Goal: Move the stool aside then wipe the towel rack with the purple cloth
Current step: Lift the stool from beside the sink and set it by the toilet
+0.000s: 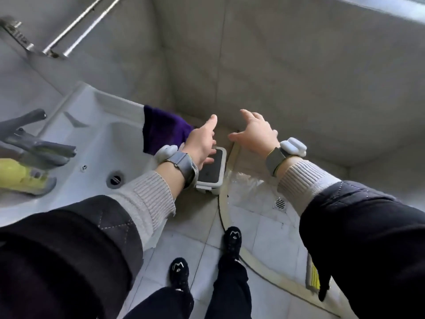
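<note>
A person stands in a grey-tiled bathroom corner and looks down past both outstretched forearms, each in a ribbed grey cuff under a dark quilted sleeve and each wearing a grey wrist strap with a white device. The left hand reaches forward over the floor with its fingers spread and the index finger extended, holding nothing; it hangs above the small white plastic step stool with a dark grey top, whose near-left part is hidden behind the wrist, so whether the fingers touch the stool cannot be told. The right hand is also spread wide and empty, palm down, just to the right of the stool and apart from the left hand. The stool sits on the floor against the corner, beside the curved pale threshold strip of the shower area, where a round metal floor drain is set in wet tiles. The dark purple cloth hangs over the right edge of the white ceramic washbasin, just left of the left hand. The chrome double-bar towel rack is fixed to the wall at upper left, well above the basin. A grey metal tap and a yellow-green bottle sit at the basin's left side. Two black shoes stand on the tiles below.
</note>
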{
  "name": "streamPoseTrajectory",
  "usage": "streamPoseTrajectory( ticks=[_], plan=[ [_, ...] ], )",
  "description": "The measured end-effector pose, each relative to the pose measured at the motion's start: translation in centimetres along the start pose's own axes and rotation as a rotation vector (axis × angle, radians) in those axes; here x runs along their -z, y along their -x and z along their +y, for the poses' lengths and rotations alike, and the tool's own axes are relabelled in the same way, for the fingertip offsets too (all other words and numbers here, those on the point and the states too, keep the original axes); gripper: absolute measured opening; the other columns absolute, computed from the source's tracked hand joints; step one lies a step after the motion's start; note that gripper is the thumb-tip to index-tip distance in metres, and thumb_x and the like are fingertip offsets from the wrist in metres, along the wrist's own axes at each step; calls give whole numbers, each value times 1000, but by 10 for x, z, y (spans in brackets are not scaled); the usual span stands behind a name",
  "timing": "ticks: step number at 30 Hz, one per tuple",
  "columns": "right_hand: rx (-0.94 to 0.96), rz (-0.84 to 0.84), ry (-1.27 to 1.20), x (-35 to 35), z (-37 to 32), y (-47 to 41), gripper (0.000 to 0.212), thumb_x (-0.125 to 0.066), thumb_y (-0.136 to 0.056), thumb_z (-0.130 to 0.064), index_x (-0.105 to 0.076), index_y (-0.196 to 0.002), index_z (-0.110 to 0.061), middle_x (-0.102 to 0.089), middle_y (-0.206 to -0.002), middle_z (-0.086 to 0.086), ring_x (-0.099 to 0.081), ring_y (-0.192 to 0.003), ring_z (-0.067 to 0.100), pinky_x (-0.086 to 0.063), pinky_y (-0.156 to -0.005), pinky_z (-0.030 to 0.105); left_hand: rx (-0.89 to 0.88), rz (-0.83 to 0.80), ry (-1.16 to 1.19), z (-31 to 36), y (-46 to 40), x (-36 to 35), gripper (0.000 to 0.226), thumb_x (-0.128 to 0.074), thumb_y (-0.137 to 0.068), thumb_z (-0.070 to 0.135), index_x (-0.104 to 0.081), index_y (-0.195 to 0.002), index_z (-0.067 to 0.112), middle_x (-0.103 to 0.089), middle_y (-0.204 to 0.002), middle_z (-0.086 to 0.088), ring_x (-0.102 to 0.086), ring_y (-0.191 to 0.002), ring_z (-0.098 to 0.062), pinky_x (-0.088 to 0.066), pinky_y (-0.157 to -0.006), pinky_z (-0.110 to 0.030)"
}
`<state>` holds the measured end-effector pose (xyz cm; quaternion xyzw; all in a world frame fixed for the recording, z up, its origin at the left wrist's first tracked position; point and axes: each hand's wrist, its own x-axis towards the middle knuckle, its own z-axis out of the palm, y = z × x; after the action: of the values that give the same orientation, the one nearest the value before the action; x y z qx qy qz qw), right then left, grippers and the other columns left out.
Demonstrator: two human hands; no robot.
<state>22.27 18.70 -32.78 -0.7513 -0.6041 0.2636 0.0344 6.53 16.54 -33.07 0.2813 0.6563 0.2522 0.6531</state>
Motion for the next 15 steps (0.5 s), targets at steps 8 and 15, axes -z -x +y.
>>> streamPoseTrajectory(
  ticks=[8, 15],
  plan=[
    [26, -136, -26, -56, 57, -91, 76, -67, -82, -49, -37, -151, -38, -40, -155, -2, -47, -136, 29, -33, -106, 51, 156, 97, 126, -56, -77, -39, 64, -43, -95, 69, -51, -133, 18, -56, -131, -11, -62, -94, -23, -50, -83, -41],
    [71, -226, -1, -102, 91, -177, 83, -65, -80, -57, -32, -154, -39, -33, -163, -1, -40, -144, 31, -32, -114, 55, 248, 186, 294, -97, -151, -48, 77, -52, -90, 69, -46, -145, 16, -56, -127, -10, -58, -109, -32, -50, -87, -46]
  ],
)
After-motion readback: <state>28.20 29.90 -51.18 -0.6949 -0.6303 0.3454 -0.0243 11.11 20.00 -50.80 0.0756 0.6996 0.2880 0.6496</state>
